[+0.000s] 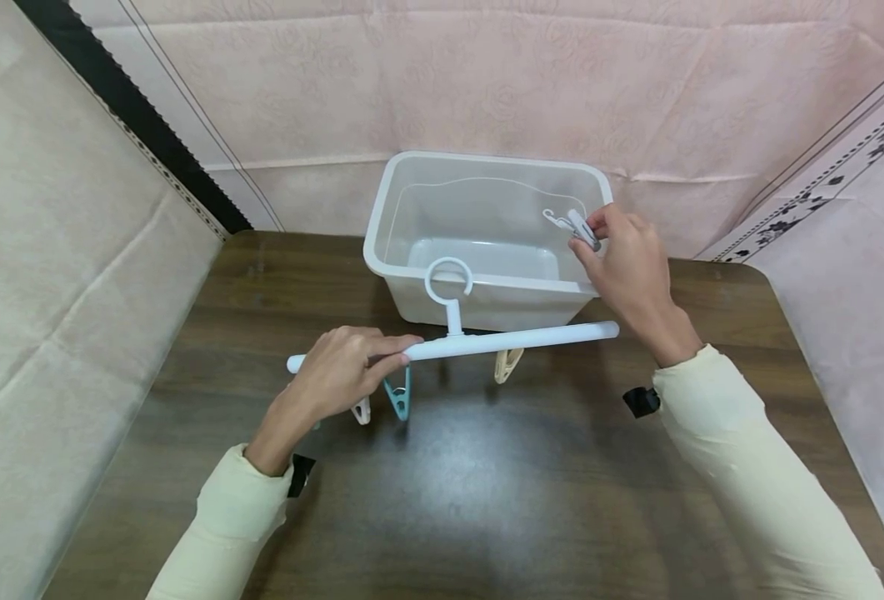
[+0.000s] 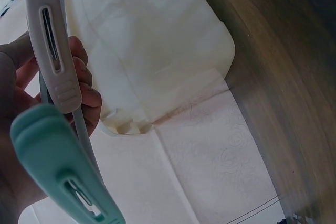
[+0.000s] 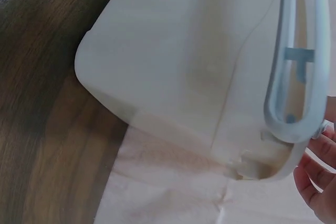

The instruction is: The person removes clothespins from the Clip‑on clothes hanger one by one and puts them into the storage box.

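My left hand (image 1: 340,367) grips the bar of a pale blue clothes hanger (image 1: 524,338), left of its round hook. The hanger is held over the table, in front of a white plastic bin (image 1: 479,307). Below the bar hang a teal clothespin (image 1: 398,398), a whitish clothespin (image 1: 362,410) and a beige clothespin (image 1: 509,365). A green clothespin (image 2: 63,163) shows close up in the left wrist view, mostly hidden by the hand in the head view. My right hand (image 1: 632,262) pinches a grey-blue clothespin with a small hook (image 1: 580,227), over the bin's right end.
The bin stands at the table's back edge, against a pink patterned cloth (image 1: 501,83). Brown wood table (image 1: 442,517) extends in front. Pale cloths hang on the left (image 1: 74,233) and right (image 1: 854,267).
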{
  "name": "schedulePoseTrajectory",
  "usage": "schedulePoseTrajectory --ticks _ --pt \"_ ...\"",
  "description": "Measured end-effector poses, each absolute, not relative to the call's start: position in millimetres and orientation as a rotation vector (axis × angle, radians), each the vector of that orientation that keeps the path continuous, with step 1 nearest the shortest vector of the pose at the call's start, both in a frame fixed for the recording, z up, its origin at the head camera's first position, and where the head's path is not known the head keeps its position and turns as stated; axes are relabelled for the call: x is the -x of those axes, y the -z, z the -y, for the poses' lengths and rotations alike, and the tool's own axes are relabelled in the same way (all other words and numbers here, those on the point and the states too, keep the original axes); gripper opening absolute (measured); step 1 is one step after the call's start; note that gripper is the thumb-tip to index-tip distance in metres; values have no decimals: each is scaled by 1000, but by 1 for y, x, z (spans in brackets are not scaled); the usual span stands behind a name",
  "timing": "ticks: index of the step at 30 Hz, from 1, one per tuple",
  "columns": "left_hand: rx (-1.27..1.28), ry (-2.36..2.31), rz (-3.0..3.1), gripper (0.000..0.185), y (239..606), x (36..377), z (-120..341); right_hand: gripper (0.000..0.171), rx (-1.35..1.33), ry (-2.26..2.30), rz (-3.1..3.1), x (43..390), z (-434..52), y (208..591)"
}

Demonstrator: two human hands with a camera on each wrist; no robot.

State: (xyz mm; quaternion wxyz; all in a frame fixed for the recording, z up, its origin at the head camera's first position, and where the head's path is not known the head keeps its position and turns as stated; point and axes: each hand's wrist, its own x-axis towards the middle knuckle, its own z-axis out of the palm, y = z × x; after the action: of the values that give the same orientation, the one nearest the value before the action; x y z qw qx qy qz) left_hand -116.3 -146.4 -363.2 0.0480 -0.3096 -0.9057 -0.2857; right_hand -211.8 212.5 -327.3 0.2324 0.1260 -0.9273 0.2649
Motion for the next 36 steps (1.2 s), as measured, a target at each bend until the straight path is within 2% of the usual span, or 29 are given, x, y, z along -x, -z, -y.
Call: schedulePoseTrajectory --ticks 36 --pt "957 876 2751 31 362 115 147 25 -350 -717 2583 222 -209 339"
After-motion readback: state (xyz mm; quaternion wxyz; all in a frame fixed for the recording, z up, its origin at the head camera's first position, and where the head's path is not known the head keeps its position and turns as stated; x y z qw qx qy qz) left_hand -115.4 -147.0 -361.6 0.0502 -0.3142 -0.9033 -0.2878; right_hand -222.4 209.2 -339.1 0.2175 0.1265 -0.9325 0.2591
